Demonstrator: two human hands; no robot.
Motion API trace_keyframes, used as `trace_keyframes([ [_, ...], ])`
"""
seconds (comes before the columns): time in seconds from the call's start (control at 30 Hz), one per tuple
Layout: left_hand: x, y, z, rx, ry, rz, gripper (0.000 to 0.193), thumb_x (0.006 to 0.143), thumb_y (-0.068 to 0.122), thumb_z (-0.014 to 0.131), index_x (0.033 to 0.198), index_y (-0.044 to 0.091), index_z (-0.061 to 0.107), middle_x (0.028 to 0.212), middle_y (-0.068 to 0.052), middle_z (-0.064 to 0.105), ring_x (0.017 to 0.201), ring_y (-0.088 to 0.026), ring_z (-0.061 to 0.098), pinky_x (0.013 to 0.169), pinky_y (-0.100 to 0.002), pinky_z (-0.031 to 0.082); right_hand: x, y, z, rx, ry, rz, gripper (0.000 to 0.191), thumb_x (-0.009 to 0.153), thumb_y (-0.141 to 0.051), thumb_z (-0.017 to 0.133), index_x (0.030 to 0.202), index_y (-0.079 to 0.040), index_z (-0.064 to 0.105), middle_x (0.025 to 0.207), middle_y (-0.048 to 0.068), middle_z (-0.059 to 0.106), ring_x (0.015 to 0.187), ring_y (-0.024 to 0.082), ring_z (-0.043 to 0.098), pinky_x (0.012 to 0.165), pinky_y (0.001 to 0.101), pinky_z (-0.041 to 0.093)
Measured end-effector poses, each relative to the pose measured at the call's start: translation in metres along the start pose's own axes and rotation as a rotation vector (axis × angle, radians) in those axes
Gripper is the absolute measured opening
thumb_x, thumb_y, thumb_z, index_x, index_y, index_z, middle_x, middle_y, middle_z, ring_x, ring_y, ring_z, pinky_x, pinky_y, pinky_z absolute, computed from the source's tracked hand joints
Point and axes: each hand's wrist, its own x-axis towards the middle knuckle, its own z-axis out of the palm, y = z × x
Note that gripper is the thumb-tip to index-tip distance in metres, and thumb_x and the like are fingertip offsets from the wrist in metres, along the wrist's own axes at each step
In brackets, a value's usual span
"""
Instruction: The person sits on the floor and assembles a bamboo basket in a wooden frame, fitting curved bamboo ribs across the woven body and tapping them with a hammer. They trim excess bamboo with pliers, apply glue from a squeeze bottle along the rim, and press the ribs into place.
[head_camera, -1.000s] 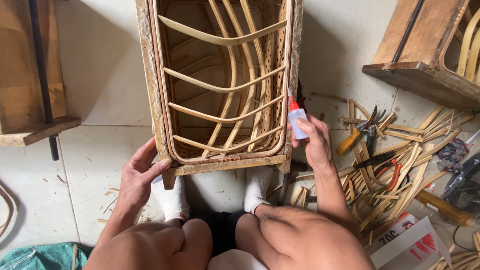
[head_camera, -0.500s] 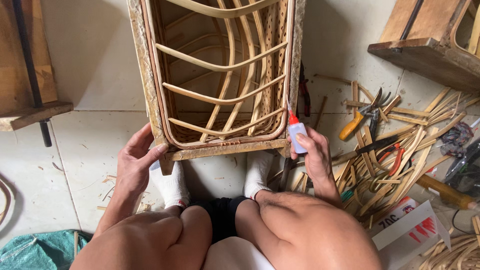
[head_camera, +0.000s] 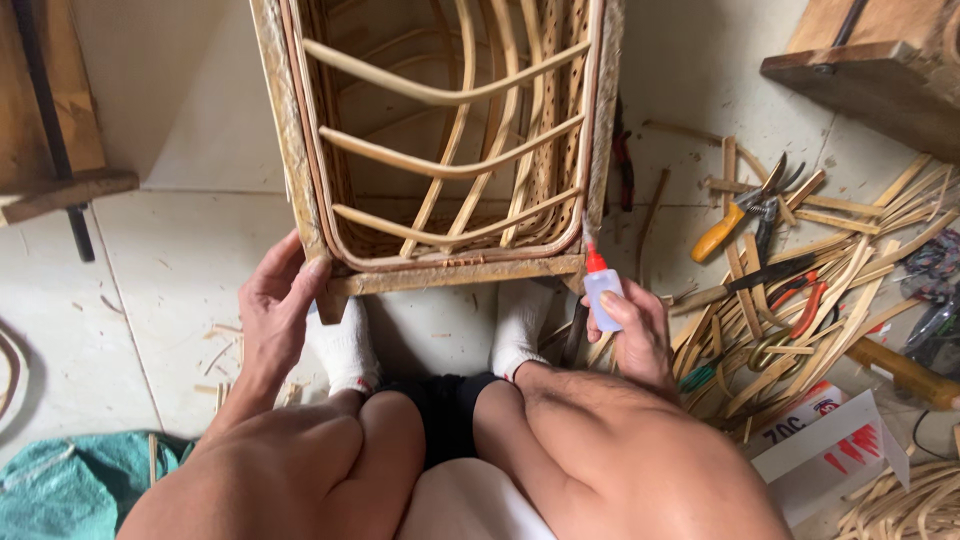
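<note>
glue bottle (head_camera: 602, 290) in right hand (head_camera: 635, 335), nozzle touching rattan frame (head_camera: 440, 150); left hand (head_camera: 275, 305) steadying.

Open tile floor (head_camera: 170, 250) lies left of the rattan frame (head_camera: 440, 160); cane strips (head_camera: 800, 300) crowd the right.

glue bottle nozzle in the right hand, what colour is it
Red, on a whitish glue bottle held by the right hand; the head view shows it.

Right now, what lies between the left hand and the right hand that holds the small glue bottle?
In the head view, the bottom rail of the rattan frame spans between the left hand and right hand, with two white-socked feet below it.
</note>
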Motion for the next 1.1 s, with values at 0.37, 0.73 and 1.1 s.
trace_keyframes([
  [0.37, -0.015, 0.011, 0.018, 0.802, -0.139, 0.304, 0.102, 0.087, 0.022, 0.083, 0.163, 0.004, 0.018, 0.153, -0.025, 0.050, 0.138, -0.034, 0.056, 0.111, -0.044, 0.049, -0.006, -0.078, -0.015, -1.359, 0.055, -0.805, 0.050, 0.083, -0.016, 0.090, 0.128, -0.003, 0.071, 0.112, 0.010, 0.068, 0.096, 0.026, 0.065, 0.087, 0.0393, 0.054],
  [0.73, -0.017, 0.010, 0.023, 0.688, -0.122, 0.296, 0.090, 0.096, 0.011, 0.074, 0.165, 0.006, 0.017, 0.154, -0.020, 0.054, 0.138, -0.027, 0.058, 0.112, -0.039, 0.048, 0.006, -0.107, -0.007, -1.671, -0.046, -1.003, 0.047, 0.084, -0.015, 0.090, 0.127, -0.008, 0.075, 0.112, 0.002, 0.066, 0.104, 0.022, 0.060, 0.100, 0.0401, 0.044],
  [1.1, -0.013, 0.009, 0.022, 0.767, -0.100, 0.337, 0.095, 0.089, 0.003, 0.076, 0.164, 0.007, 0.017, 0.159, -0.024, 0.045, 0.144, -0.034, 0.050, 0.116, -0.041, 0.044, 0.008, -0.126, 0.007, -1.636, -0.110, -1.002, 0.040, 0.086, -0.018, 0.089, 0.122, -0.009, 0.075, 0.107, 0.002, 0.067, 0.101, 0.021, 0.062, 0.099, 0.0407, 0.043],
])
